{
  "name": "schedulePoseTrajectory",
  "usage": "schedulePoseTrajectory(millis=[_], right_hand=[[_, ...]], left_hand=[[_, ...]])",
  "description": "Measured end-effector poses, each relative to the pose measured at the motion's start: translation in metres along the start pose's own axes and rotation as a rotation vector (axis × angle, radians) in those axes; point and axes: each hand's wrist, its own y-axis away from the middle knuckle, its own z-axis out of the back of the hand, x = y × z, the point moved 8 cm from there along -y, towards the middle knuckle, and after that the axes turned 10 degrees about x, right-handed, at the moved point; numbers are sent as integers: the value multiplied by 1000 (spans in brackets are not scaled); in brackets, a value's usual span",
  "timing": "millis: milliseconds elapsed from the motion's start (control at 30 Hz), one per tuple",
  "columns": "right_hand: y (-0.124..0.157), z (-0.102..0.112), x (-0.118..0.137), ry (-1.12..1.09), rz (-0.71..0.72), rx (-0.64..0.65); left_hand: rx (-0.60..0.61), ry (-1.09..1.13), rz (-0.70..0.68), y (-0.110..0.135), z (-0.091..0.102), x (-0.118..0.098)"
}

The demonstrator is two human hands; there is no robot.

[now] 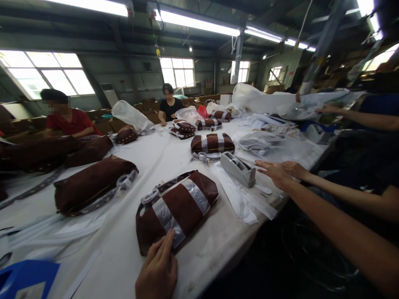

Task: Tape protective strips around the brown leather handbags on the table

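A brown handbag lies on the white-covered table in front of me, with two clear plastic strips around it and a wrapped strap along its far side. The fingers of my left hand are stretched out, their tips resting on the nearer strip. My right hand is at the table edge, fingers extended toward a grey tape dispenser. I see nothing held in it. White strips of sheet material lie between the bag and the dispenser, near a small white spoon-shaped piece.
A co-worker's hand is just behind my right hand. Another banded bag sits beyond the dispenser. More brown bags lie on the left. A blue object occupies the lower left corner. Two people work across the table.
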Motion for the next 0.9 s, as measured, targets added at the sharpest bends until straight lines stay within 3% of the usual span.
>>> schedulePoseTrajectory(millis=[133, 233, 367, 500, 567, 667, 767, 900], right_hand=[[33, 0, -21, -67, -140, 20], [43, -6, -38, -66, -196, 29], [43, -8, -55, 18, -217, -11], [53, 9, -51, 193, -174, -60], [63, 17, -34, 272, -124, -34], [83, 4, 22, 467, 121, 191], [110, -39, 93, 638, 464, 468], [141, -114, 167, 565, 783, 715]], left_hand=[[-22, -4, -9, -1, 2, -1], [-14, -9, -5, 0, 0, 1], [7, -18, 5, 3, -5, 2], [41, -11, 22, 3, -9, 4], [70, 7, 49, 3, -10, 6], [126, 72, 89, 2, -7, 9], [242, 182, 197, 0, -4, 16], [373, 331, 340, -1, -2, 23]])
